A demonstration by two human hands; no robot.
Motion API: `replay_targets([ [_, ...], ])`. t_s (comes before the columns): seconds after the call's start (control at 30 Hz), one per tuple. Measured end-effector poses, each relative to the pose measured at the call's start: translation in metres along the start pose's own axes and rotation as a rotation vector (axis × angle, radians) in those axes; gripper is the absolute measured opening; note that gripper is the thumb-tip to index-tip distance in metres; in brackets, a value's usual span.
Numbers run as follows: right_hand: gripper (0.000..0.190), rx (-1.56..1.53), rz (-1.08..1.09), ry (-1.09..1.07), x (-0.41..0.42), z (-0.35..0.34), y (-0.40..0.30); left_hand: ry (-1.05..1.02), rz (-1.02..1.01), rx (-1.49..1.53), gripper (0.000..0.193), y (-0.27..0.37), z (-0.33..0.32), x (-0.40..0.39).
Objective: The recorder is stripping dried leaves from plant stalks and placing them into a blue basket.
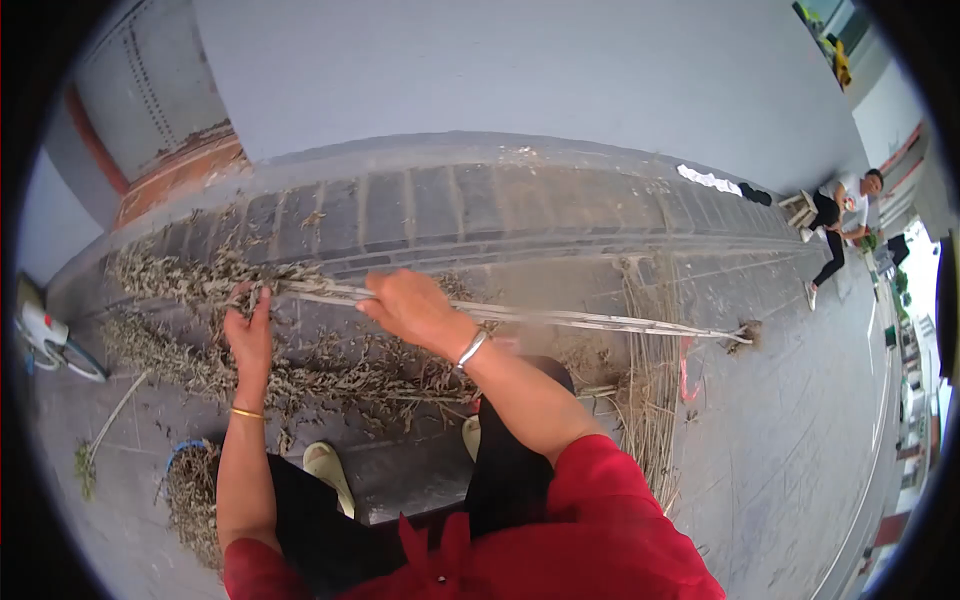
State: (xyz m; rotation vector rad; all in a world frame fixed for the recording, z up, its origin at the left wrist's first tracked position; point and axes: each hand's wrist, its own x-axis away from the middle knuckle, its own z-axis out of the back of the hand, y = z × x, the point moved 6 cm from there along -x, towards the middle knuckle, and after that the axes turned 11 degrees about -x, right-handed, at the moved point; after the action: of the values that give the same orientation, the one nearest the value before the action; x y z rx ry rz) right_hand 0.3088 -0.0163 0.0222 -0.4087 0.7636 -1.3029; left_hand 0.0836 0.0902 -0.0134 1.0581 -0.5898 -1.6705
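Stretched across in front of me is a bundle of long dried plant stalks, with withered leaves at its left end and a root clump at its right. My right hand is closed around the bare stems near the middle. At the leafy part, my left hand grips the dried leaves, its thumb up against the stems. Below the bundle, a second heap of dried leafy plants lies on the ground before my feet. Leaves partly cover the left fingers.
A blue-rimmed basket of dried leaves stands at my lower left. Stripped bare stalks lie piled at my right. Beyond are a tiled step, a grey wall, a bicycle wheel and a seated person.
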Motion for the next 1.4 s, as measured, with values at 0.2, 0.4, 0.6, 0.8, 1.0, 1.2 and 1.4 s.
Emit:
replay_targets([
  [0.2, 0.027, -0.053, 0.004, 0.053, -0.003, 0.006, 0.007, 0.206, -0.437, -0.303, 0.025, 0.041, -0.004, -0.006],
  [0.4, 0.024, -0.209, -0.075, 0.072, -0.009, -0.017, 0.008, -0.022, -0.29, -0.129, 0.02, 0.057, -0.009, 0.022],
  [0.6, 0.023, -0.203, -0.084, 0.108, -0.018, -0.014, 0.007, -0.409, -0.032, 0.226, 0.021, 0.065, -0.031, 0.042],
  [0.8, 0.024, -0.187, -0.118, 0.115, -0.023, -0.011, 0.032, -0.667, 0.262, 0.798, 0.024, 0.065, -0.004, 0.037],
  [1.0, 0.026, -0.25, -0.209, 0.05, -0.021, -0.019, 0.024, -0.132, 0.532, 0.646, 0.038, 0.003, -0.008, 0.006],
  [1.2, 0.028, -0.309, -0.237, -0.006, -0.014, -0.031, 0.016, -0.189, 0.62, 0.5, 0.058, 0.003, -0.028, 0.01],
  [1.4, 0.03, -0.303, -0.28, -0.02, -0.011, -0.03, 0.017, -0.233, 0.644, 0.503, 0.052, -0.009, -0.035, 0.013],
])
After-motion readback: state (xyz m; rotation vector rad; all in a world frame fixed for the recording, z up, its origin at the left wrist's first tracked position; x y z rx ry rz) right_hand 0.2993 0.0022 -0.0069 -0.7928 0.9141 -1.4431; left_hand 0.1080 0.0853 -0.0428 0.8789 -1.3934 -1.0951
